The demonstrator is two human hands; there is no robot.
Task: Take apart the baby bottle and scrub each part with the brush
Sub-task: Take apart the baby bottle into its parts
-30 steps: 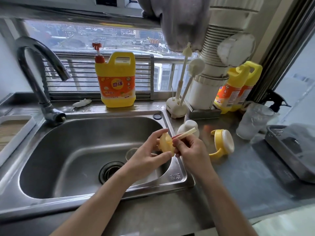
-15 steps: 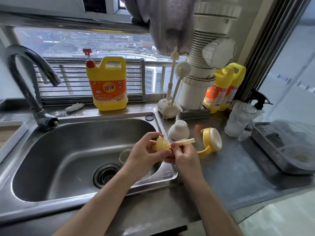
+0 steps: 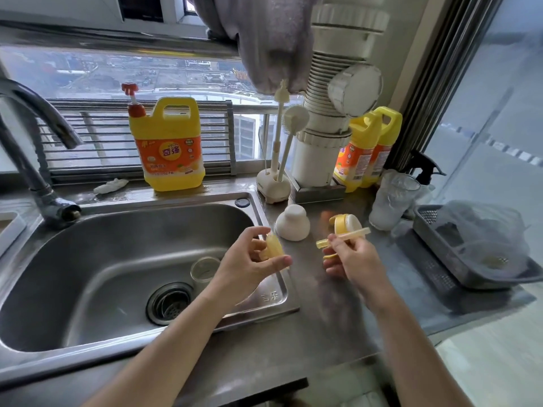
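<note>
My left hand [image 3: 252, 265] holds a pale yellow silicone nipple [image 3: 272, 248] over the sink's right rim. My right hand [image 3: 351, 259] pinches a thin yellow straw [image 3: 343, 237] above the counter, a hand's width to the right of the nipple. A clear glass bottle body [image 3: 204, 268] stands in the steel sink [image 3: 88, 274] near the drain. The white bottle cap [image 3: 292, 223] sits on the counter behind my hands. A yellow handled collar [image 3: 346, 224] lies behind the straw. Two bottle brushes [image 3: 286, 142] stand in a white holder [image 3: 273, 188] at the back.
A yellow detergent jug [image 3: 167, 148] stands on the sill behind the sink, and the tap [image 3: 32, 136] arches at left. Two more yellow bottles [image 3: 367, 148], a clear cup [image 3: 392, 199] and a grey drainer basket [image 3: 470, 254] crowd the right counter. A white vent pipe [image 3: 329, 113] rises behind.
The straw has come out of the nipple. My hands have drawn apart, the right one moving right with the straw, the left keeping the nipple.
</note>
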